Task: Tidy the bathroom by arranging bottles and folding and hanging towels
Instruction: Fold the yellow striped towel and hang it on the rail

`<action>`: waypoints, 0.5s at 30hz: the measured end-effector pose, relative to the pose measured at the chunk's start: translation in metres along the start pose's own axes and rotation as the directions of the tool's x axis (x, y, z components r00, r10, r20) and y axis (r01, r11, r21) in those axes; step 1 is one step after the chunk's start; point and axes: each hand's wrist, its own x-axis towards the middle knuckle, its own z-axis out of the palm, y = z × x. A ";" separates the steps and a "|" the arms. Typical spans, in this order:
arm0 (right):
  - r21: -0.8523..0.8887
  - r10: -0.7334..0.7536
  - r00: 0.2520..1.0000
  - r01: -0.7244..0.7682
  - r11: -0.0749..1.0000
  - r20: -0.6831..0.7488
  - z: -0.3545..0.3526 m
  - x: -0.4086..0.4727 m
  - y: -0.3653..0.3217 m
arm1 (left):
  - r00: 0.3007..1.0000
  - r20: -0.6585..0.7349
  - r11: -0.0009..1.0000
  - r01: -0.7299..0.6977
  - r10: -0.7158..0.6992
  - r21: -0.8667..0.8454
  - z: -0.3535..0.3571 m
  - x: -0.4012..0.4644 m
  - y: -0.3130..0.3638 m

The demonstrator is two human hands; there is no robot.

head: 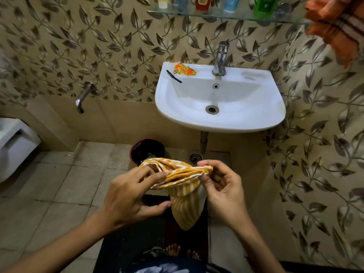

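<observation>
- A yellow-and-white striped towel (183,186) is held in the air in front of the person, below the sink and above a dark floor mat (137,233); it is bunched at the top and a folded tail hangs down between the two hands.
- The left hand (130,196) grasps the towel's left side, with fingers laid over the bunched top edge and the thumb reaching toward the hanging part.
- The right hand (222,186) pinches the towel's right corner between thumb and fingertips.
- Behind the towel, a dark round bin (147,148) stands on the tiled floor, near a floor drain (195,157).
- The white sink (220,99) hangs on the leaf-patterned wall, with a chrome tap (221,58) at its back rim; an orange packet (184,69) and a thin dark object (174,76) lie on its left rim.
- Above, a glass shelf (226,16) carries a row of bottles (202,3).
- An orange striped towel (336,26) hangs at the upper right.
- A wall spout (82,97) juts out left of the sink, and a white toilet (13,140) shows at the left edge.
</observation>
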 end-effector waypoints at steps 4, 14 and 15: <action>-0.018 -0.018 1.000 0.018 1.000 -0.007 -0.017 0.011 -0.004 | 0.990 0.088 0.942 -0.129 0.107 0.310 0.006 0.008 -0.029; -0.098 -0.053 0.995 0.045 0.994 -0.086 -0.057 0.049 -0.018 | 0.991 0.106 0.946 -0.038 0.076 -0.323 -0.031 0.064 -0.026; -0.090 -0.055 0.994 0.047 0.995 -0.089 -0.061 0.052 -0.020 | 0.997 0.068 0.917 -0.010 0.041 -0.400 -0.032 0.069 -0.024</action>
